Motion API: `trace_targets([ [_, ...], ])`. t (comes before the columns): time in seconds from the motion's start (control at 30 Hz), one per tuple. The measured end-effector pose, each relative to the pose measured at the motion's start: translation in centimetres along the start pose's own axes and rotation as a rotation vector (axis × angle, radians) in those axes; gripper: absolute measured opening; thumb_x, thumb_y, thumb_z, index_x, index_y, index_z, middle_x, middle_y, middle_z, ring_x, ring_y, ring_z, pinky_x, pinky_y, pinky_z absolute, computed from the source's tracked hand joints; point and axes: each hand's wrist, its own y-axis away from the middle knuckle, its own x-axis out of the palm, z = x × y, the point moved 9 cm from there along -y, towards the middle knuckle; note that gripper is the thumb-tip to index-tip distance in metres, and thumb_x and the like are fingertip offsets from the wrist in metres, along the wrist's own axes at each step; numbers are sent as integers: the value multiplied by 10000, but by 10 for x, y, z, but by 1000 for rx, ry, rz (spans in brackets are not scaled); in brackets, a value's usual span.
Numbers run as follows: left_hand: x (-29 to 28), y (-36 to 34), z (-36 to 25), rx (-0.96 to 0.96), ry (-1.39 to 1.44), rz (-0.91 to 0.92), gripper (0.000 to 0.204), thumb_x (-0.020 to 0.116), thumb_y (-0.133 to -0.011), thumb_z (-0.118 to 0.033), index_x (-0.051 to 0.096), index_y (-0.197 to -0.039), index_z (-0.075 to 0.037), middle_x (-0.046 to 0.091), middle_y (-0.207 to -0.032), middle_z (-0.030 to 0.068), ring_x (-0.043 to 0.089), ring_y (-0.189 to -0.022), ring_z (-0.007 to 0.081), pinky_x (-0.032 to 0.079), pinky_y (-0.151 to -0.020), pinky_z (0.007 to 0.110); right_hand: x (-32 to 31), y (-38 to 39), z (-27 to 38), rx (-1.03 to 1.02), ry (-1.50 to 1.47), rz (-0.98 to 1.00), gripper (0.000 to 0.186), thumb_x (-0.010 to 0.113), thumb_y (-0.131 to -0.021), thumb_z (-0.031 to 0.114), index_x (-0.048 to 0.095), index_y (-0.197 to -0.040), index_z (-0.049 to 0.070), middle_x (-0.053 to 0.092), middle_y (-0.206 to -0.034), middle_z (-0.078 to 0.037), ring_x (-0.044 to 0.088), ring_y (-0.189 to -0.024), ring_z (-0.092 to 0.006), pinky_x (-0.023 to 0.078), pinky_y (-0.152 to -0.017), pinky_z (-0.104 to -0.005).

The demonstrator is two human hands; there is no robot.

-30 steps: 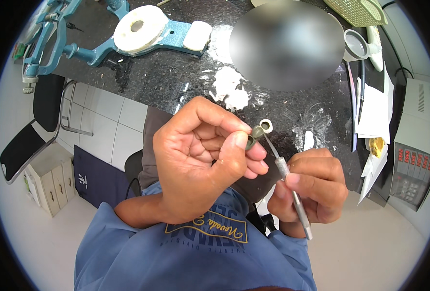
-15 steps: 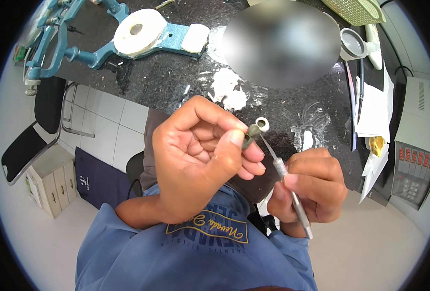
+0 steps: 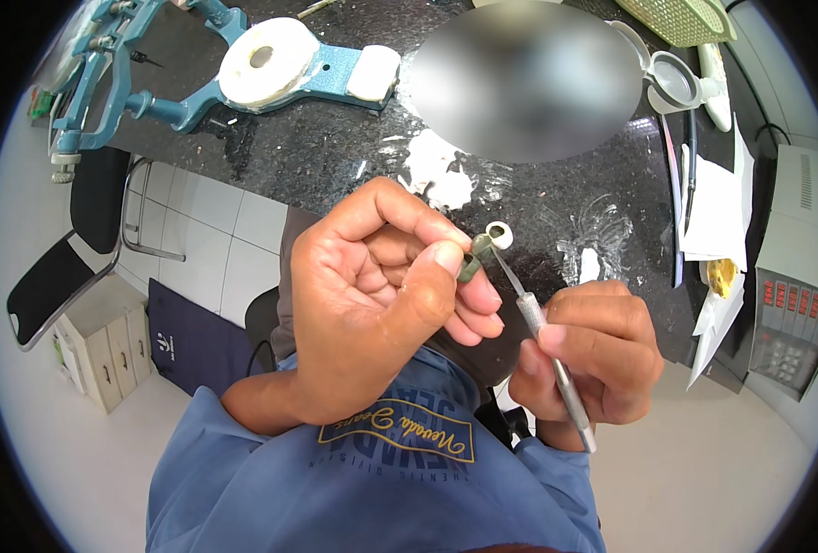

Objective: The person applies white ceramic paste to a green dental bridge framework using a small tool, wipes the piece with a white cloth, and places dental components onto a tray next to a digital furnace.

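Note:
My left hand pinches a small dental bridge piece between thumb and forefinger, its other fingers curled beneath. The piece is dark green and made of joined, hollow cup shapes; its far end carries a whitish ring with a dark opening. In my right hand is a slim metal carving knife with a knurled grip, held like a pen. Its narrow pointed blade reaches up to the piece's right side, just below the whitish ring; the tip seems to touch there.
A blue metal articulator with white plaster mounts stands at the far left of the dark, speckled bench. White plaster is smeared beyond my hands. Papers, a lidded cup and a grey control unit are at right.
The blade tip has moved slightly up and left, onto the piece below the whitish ring. Both hands keep their grips; the view has shifted slightly.

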Motion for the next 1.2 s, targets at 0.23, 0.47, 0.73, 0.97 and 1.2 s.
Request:
trace_targets([
  [0.23,-1,0,1,-2,2,1,97,486,-980,-90,481,-988,7,657,-697,143,676,-554,182,564,-470,244,-1,0,-2,-9,-20,24,363,814,-592,-74,658,-904,25,636,-759,-93,635,-618,-196,509,-507,-270],
  [0.47,0,0,1,-11,-3,-1,98,486,-979,-92,483,-989,5,658,-697,142,676,-555,182,563,-466,243,-1,1,-1,-3,-19,25,368,818,-594,-70,658,-910,25,636,-760,-92,637,-617,-198,520,-516,-277],
  [0.73,-1,2,1,27,19,1,122,534,-980,-107,483,-997,3,657,-716,140,685,-578,193,570,-483,255,-10,9,1,-52,-81,-67,358,829,-632,-10,645,-937,27,633,-767,-92,626,-601,-199,510,-498,-274],
  [0.97,4,4,0,91,5,44,104,538,-975,-94,497,-1004,-3,655,-741,131,685,-596,193,575,-499,260,-49,16,7,-103,182,-200,282,746,-780,1,650,-1042,37,577,-853,-129,562,-603,-156,466,-471,-245],
  [1.2,-1,7,2,93,-22,-5,99,551,-966,-79,524,-1025,-4,657,-769,129,690,-629,191,576,-522,255,-128,16,3,-111,392,-395,325,636,-959,271,646,-1066,-36,561,-956,-162,595,-759,-227,506,-577,-279],
])
